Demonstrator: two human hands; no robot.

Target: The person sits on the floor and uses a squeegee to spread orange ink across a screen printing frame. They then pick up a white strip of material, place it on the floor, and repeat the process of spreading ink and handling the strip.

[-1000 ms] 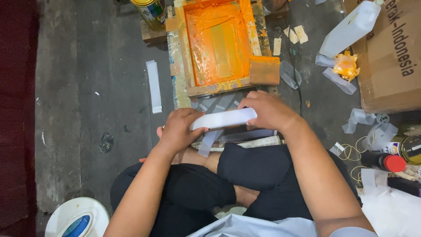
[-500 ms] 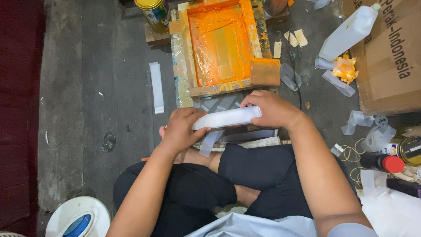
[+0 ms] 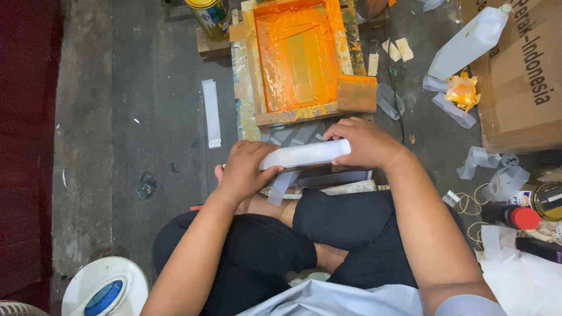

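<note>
Orange-inked frame (image 3: 295, 58), gold can (image 3: 209, 16), hands gripping white bar (image 3: 304, 154)

Orange-stained wooden frame (image 3: 298, 58), white plastic bottle (image 3: 468, 42), cardboard box (image 3: 521, 76), gold can (image 3: 209, 16).

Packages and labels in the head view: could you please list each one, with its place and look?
Cardboard box: top right, brown, dark lettering.
Plastic bottle: leaning on that box, white, unlabelled.
Tin can: top, gold with colourful label.
Second can: right edge, gold, labelled.
Spray can: right, black, red cap.
</note>
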